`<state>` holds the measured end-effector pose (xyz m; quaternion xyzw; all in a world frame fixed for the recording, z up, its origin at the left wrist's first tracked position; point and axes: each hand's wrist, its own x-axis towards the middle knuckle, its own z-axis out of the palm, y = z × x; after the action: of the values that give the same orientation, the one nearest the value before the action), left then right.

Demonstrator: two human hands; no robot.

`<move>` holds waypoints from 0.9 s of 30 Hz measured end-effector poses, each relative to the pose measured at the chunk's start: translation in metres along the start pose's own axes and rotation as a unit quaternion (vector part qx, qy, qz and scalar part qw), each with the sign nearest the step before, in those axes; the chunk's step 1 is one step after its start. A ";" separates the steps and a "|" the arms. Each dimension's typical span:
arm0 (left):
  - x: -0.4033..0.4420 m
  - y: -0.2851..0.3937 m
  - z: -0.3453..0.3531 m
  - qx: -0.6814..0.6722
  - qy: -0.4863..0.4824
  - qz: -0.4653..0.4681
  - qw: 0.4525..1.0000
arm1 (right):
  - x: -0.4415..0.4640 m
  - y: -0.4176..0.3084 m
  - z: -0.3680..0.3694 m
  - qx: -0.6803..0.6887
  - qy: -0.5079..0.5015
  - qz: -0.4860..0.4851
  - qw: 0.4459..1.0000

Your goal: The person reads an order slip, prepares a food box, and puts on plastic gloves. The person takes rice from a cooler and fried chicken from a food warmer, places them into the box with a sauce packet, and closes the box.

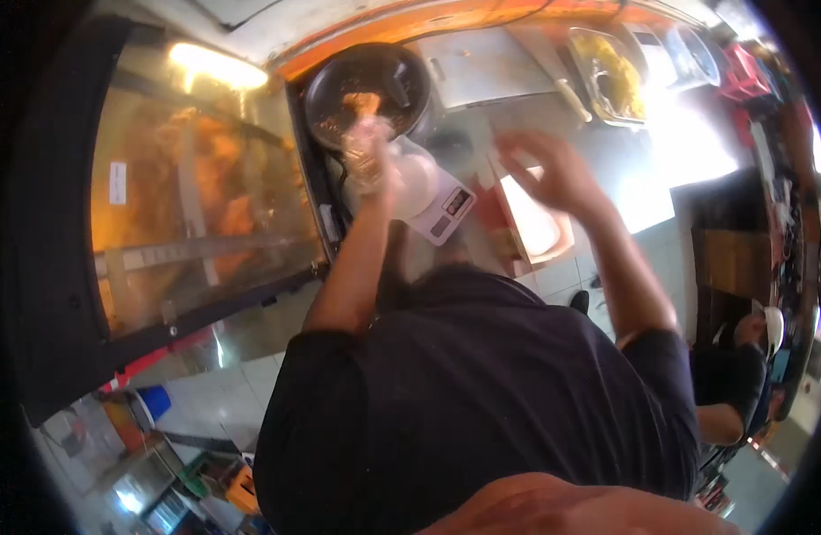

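- Our left hand (370, 147) wears a clear plastic glove (362, 164), presumably to keep skin off the food; it is over the near edge of the black pan (375, 61), at the far left of the counter (510, 114).
- Orange food (361, 102) shows at its fingertips, over the pan; blur keeps us from telling whether our fingers close on it or merely touch it.
- Our right hand (549, 174) is bare, fingers spread and grasping nothing that we can see, above the counter near a pale tray (537, 218); perhaps we keep it ungloved for clean things.
- The scale (442, 214) sits just near and right of the pan, its display towards us, likely so that we can read it easily.
- Something whitish, maybe a bag (416, 181), lies on the scale beside our left wrist; its contents are unclear.
- Farther right, the knife (571, 98) lies between a board (491, 67) and a dish of yellow food (611, 76), apart from both hands.
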<state>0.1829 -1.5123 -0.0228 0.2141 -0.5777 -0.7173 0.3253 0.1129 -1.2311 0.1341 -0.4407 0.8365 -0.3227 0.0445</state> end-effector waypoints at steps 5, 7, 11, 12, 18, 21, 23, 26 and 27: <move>-0.127 0.049 -0.041 0.272 -0.072 0.117 0.952 | 0.170 0.047 0.110 -0.110 -0.101 -0.028 0.988; -0.154 0.067 -0.069 0.329 -0.131 0.187 0.916 | 0.208 0.061 0.153 -0.177 -0.132 -0.016 0.975; -0.218 0.045 -0.132 0.329 -0.100 -0.017 0.939 | 0.243 0.063 0.193 -0.236 -0.164 -0.011 0.958; -0.232 0.041 -0.140 0.323 -0.070 -0.017 0.944 | 0.244 0.060 0.195 -0.228 -0.163 0.002 0.960; -0.280 0.074 -0.143 0.186 0.086 -0.186 0.961 | 0.258 0.074 0.194 -0.222 -0.112 0.071 0.966; -0.291 0.074 -0.160 0.183 0.104 -0.192 0.959 | 0.274 0.088 0.192 -0.126 -0.084 0.115 0.982; -0.293 0.071 -0.175 0.230 0.098 -0.152 0.956 | 0.293 0.088 0.166 0.008 -0.211 0.199 0.957; -0.287 0.083 -0.180 0.238 0.118 -0.134 0.955 | 0.277 0.099 0.179 0.079 -0.076 0.138 0.984; -0.287 0.084 -0.181 0.187 0.138 -0.144 0.962 | 0.271 0.074 0.169 0.079 -0.009 0.085 0.993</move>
<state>0.5243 -1.4424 -0.0050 0.4494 -0.6138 -0.5994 0.2492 -0.0436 -1.4933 0.0149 -0.3656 0.8425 -0.3789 0.1137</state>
